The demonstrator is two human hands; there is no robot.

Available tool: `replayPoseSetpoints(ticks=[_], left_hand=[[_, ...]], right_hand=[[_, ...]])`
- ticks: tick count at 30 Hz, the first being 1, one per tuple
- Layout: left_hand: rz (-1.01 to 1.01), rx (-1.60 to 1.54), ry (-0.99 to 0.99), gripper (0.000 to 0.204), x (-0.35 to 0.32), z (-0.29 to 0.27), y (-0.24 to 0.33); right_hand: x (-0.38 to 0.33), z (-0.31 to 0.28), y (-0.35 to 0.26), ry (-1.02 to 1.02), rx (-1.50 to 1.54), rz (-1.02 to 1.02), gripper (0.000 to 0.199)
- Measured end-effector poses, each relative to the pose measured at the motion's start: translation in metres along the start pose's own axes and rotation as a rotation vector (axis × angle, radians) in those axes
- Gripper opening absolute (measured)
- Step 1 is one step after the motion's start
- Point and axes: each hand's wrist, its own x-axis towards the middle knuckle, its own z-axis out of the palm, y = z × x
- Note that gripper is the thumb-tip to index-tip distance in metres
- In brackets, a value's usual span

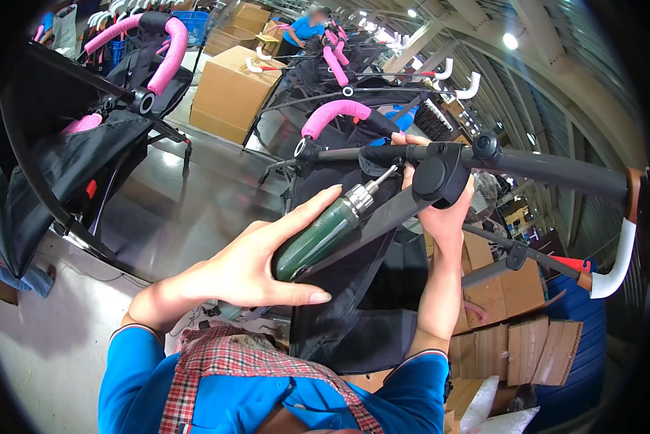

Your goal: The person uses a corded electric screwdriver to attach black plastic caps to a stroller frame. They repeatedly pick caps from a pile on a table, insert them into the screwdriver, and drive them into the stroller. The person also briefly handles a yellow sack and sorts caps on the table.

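Screwdriver [318, 240]: gripping it in left hand [242, 266], clasping stroller frame [556, 171] with right hand [442, 213]. Working beside shiny surface [220, 217] under roof beams [538, 32].

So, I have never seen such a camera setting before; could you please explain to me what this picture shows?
There is no robot here. The picture comes from a wide fisheye camera on a person's head, looking down, so straight edges bend near the rim.

The two bare hands are the wearer's own. The left hand holds a green electric screwdriver, its bit pointing at a dark stroller frame; whether it touches a screw, I cannot tell. The right hand grips that frame by its black hinge joint.

Beyond the hands is a shiny grey surface, with a large cardboard box toward its far end and another stroller at the left.
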Motion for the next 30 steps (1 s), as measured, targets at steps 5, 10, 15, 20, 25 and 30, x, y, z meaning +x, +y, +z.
replayPoseSetpoints(ticks=[5,10,15,20,25,30], left_hand=[[-0.103,-0.176,0.032,0.105,0.0,0.013,0.014],[-0.332,-0.83,-0.031,0.101,0.002,0.019,0.022],[-0.449,-1.153,-0.075,0.105,0.006,0.016,0.019],[-0.414,-1.115,-0.201,0.106,-0.014,0.019,0.007],[-0.514,-1.345,-1.229,0.085,-0.034,0.055,-0.058],[-0.753,-1.313,-0.397,0.123,-0.063,0.202,-0.004]], right_hand=[[-0.003,0.005,-0.001,0.023,-0.023,0.028,0.031],[-0.008,0.006,0.004,0.046,-0.053,0.003,0.031],[-0.009,0.005,0.001,0.136,0.002,0.039,0.045],[-0.052,-0.034,-0.01,0.005,-0.099,0.08,0.046],[-0.253,-0.124,-0.001,0.153,0.147,0.666,0.028],[-0.499,-0.144,-0.021,-0.103,-0.117,1.238,0.028]])
